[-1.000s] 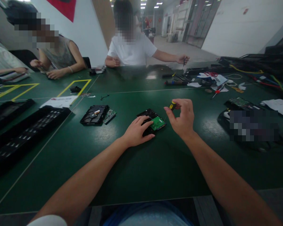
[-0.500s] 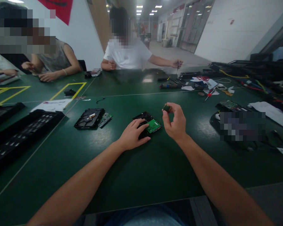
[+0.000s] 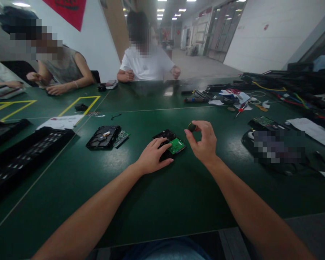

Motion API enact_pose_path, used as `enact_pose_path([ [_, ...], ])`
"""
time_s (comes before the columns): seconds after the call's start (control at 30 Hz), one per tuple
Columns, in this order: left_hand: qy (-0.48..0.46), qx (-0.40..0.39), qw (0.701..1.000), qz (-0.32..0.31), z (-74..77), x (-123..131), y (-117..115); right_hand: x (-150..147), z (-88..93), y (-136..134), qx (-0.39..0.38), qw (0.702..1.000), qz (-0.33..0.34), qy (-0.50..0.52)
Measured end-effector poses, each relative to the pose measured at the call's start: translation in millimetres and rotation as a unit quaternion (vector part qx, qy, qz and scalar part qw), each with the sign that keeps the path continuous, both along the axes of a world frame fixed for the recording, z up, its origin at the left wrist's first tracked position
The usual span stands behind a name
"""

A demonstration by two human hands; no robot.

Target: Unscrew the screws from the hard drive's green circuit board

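A black hard drive with a green circuit board lies on the table in front of me. Across its left side rests my left hand, fingers spread and laid over the casing, the thumb by the near edge. Above the board's right edge, my right hand pinches the dark round handle of a small screwdriver between thumb and fingers. Its thin shaft points down to the board's edge; the tip is too small to make out.
Left of the drive lie another hard drive and a loose circuit board. A long black tray is farther left. At right are a red screwdriver, cables, and a drive with a board. Two people sit opposite.
My right thumb and fingers have shifted around the screwdriver handle; the left hand stays on the drive. The person opposite has drawn an outstretched hand back toward the body.
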State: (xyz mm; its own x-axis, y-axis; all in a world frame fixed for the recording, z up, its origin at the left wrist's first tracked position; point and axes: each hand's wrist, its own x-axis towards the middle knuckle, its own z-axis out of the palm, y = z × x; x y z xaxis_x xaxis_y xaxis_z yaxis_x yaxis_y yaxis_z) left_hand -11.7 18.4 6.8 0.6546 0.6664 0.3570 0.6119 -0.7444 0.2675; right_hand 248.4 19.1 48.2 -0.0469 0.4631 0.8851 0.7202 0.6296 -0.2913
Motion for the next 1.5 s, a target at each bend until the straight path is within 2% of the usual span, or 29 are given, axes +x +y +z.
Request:
enact_pose_path([
  [1.0,-0.006,-0.005,1.000,0.000,2.8,1,-2,-3,-0.7,-2,0.022,1.000,-0.011,0.006],
  [1.37,-0.004,-0.001,1.000,-0.001,2.0,2,-1,-2,-7.7,2,-0.016,0.999,0.018,0.021],
  [1.5,-0.002,0.001,1.000,-0.003,1.8,1,-1,-4,-5.7,1,-0.001,0.999,0.025,0.020],
])
